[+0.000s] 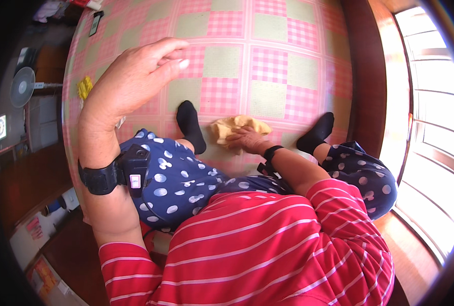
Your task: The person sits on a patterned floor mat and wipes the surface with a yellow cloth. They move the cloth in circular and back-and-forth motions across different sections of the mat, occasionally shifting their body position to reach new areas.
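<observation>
My right hand (246, 138) lies palm down on a crumpled yellow cloth (227, 128), its fingers spread over the fabric. The cloth rests on a pink and pale green checked floor covering (265, 99), between my feet in black socks. Raised at the upper left is my left hand (150, 65), with curved fingers and nothing seen in it. A black device on a strap (135, 168) sits on the left forearm, and a dark band circles the right wrist.
A yellow bunched item (84, 87) lies near the covering's left edge, with a dark-edged flat object (95, 23) farther up. A fan (22, 87) stands at left. On the right are a brown wooden panel (368, 76) and a bright window (433, 95).
</observation>
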### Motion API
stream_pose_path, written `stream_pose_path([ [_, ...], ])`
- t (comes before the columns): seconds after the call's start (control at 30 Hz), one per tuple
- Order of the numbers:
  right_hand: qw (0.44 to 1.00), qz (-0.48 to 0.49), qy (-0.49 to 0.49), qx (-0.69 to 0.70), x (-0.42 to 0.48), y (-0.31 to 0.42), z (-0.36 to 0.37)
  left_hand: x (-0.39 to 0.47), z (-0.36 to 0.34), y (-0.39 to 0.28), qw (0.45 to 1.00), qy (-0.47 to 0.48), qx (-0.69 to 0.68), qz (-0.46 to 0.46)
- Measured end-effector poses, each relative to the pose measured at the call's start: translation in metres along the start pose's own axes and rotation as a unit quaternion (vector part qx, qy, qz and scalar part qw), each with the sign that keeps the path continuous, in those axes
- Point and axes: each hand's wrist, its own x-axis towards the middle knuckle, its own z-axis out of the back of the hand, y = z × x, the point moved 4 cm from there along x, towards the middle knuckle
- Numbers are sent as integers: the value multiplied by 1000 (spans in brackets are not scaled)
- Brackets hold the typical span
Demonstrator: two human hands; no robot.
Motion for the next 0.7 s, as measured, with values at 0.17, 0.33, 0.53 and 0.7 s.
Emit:
stream_pose_path([
  [0.17, 971, -213, -105, -34, -10, -34, 52, -29, 4, 18, 999, -6, 14, 33],
  [0.33, 928, -341, -153, 7, 6, -49, 33, -46, 15, 33, 999, -21, -7, 43],
  [0.53, 997, -25, 69, -25, 95, 30, 32, -53, 19, 48, 998, 2, -38, 50],
  [0.7, 973, -195, -16, -125, 171, -30, 63, -56, 24, 61, 997, 1, -44, 58],
])
